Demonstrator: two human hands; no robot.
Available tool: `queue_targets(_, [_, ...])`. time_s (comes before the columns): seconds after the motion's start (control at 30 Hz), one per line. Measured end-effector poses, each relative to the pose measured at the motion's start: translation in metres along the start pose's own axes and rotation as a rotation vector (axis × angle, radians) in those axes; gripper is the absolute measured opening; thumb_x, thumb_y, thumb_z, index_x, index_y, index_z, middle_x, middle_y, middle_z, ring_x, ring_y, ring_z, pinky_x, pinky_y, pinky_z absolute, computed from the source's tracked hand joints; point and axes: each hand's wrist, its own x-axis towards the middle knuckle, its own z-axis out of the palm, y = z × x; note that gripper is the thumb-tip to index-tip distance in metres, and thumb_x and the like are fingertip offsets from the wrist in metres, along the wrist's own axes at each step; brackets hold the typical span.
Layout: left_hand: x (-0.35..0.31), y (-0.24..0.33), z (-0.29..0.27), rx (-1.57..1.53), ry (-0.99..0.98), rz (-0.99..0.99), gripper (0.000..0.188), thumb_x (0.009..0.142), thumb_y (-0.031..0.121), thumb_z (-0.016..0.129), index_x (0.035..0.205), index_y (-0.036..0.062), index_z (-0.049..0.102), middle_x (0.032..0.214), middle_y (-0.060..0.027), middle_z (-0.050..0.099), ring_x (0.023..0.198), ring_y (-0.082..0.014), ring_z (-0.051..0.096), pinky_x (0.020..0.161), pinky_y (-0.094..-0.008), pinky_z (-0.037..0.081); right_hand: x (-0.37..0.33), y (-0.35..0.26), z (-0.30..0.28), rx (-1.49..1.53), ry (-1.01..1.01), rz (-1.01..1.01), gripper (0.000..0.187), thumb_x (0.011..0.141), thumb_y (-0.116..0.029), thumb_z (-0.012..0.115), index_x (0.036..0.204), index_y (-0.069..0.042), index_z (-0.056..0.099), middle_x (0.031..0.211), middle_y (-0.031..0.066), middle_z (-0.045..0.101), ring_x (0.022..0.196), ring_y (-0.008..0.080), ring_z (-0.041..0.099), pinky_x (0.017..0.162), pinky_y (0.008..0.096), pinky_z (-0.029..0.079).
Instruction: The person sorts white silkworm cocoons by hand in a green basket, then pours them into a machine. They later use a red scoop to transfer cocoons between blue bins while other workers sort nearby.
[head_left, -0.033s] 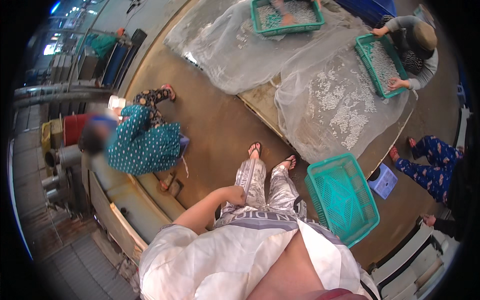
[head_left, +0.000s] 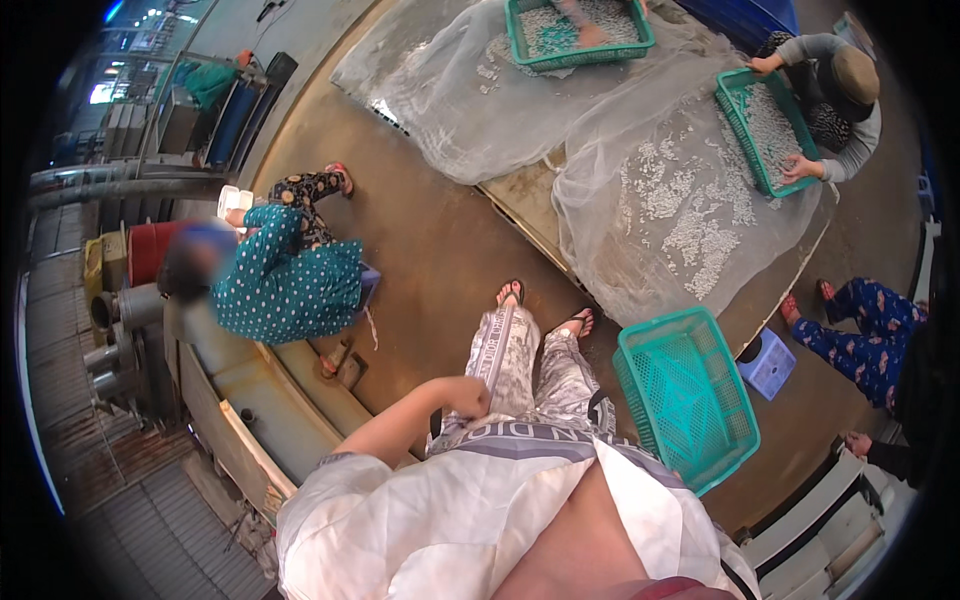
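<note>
My left hand point(head_left: 465, 397) rests at the top of my left thigh, over the patterned trousers point(head_left: 508, 365). Its fingers look curled in, and what they may hold is hidden from view. My right hand does not show. To the right of my legs stands a green perforated plastic basket point(head_left: 685, 395), with nothing seen in it. Sandals point(head_left: 510, 292) are on my feet.
Ahead, a low platform point(head_left: 520, 205) carries a translucent net point(head_left: 600, 240) strewn with small white pieces point(head_left: 690, 250). Two co-workers' hands are at green baskets point(head_left: 770, 130) of such pieces. Left sits a person point(head_left: 290, 285) in dotted teal. A purple stool point(head_left: 768, 362) stands right.
The view has shifted very slightly. A co-worker's hand at the far basket has moved a little, and the seated person's white container is tilted differently. My left hand stays on my thigh.
</note>
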Motion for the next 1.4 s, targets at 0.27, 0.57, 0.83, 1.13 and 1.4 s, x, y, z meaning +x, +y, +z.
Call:
queue_targets(0.27, [-0.033,0.017,0.025,0.109,0.032,0.039,0.026,0.068,0.021,0.056,0.086,0.0038,0.065,0.077,-0.016,0.063,0.074,-0.027,0.061,0.067,-0.0378,0.047,0.025,-0.01,0.027,0.051,-0.045,-0.05,0.033,0.078,-0.019,0.052,0.103,0.002,0.051,0.101,0.0132,0.054,0.094,0.0274,0.051,0.08,0.0393,0.047])
queue_targets(0.57, [0.135,0.039,-0.105,0.154,0.557,0.12,0.024,0.071,0.027,0.057,0.08,0.0066,0.065,0.077,-0.0136,0.064,0.073,-0.0284,0.062,0.069,-0.0385,0.049,-0.004,0.038,0.044,-0.213,-0.3,-0.338,0.031,0.078,-0.006,0.052,0.107,0.0,0.041,0.112,0.0143,0.041,0.101,0.025,0.043,0.083,0.0358,0.045])
queue_targets(0.83, [0.258,0.041,-0.136,-0.513,0.167,-0.322,0.064,0.068,0.053,0.061,0.102,-0.0006,0.055,0.1,-0.025,0.055,0.094,-0.0302,0.058,0.074,-0.0466,0.049,-0.023,0.083,-0.013,-0.345,-0.101,-0.37,0.036,0.069,0.004,0.064,0.099,0.005,0.045,0.088,0.0161,0.057,0.076,0.0247,0.057,0.075,0.0344,0.049])
queue_targets(1.13, [0.368,-0.012,-0.112,-0.575,0.663,-0.034,0.072,0.06,0.033,0.076,0.112,-0.0002,0.039,0.107,-0.0175,0.052,0.087,-0.0289,0.058,0.059,-0.0432,0.052,-0.058,0.084,0.148,0.162,0.033,0.097,0.044,0.072,-0.007,0.047,0.115,0.002,0.042,0.115,0.0194,0.044,0.101,0.0373,0.047,0.08,0.0486,0.049])
queue_targets(1.4, [0.342,0.042,-0.278,-0.731,0.954,-0.068,0.054,0.063,-0.001,0.059,0.113,-0.0008,0.039,0.094,-0.0179,0.057,0.071,-0.0278,0.061,0.044,-0.0358,0.052,-0.006,0.115,0.332,0.135,-0.262,0.084,0.042,0.08,-0.016,0.057,0.113,0.005,0.041,0.111,0.0188,0.049,0.105,0.0298,0.049,0.087,0.0377,0.047])
